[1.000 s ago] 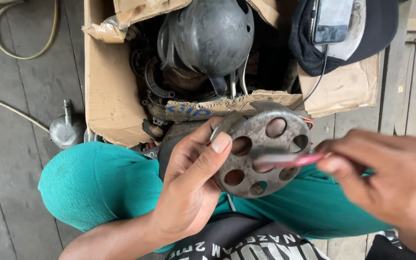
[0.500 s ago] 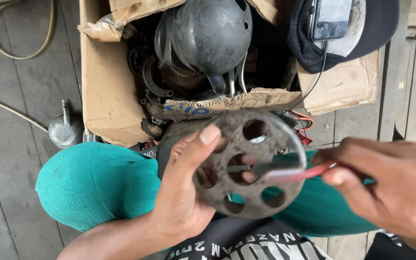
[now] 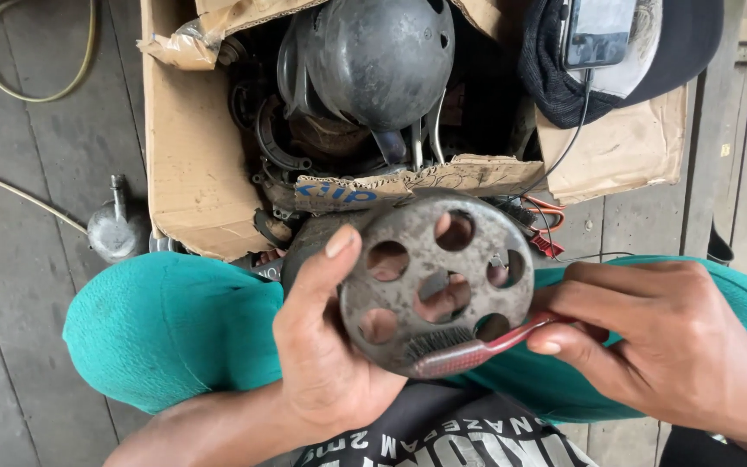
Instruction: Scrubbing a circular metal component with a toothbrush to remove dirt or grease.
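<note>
Left hand (image 3: 326, 363) gripping perforated metal disc (image 3: 437, 281) face-up toward camera; right hand (image 3: 650, 337) pinching red toothbrush (image 3: 477, 350), long axis left-right, bristles left on disc's near edge.

Bare forearms and hands; teal trousers (image 3: 166, 329) over both knees, and seemingly a black white-lettered shirt (image 3: 443, 437).

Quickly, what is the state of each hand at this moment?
Left hand: closed around the round metal disc with holes, holding it up.
Right hand: closed on the red toothbrush, bristles against the disc.
</note>
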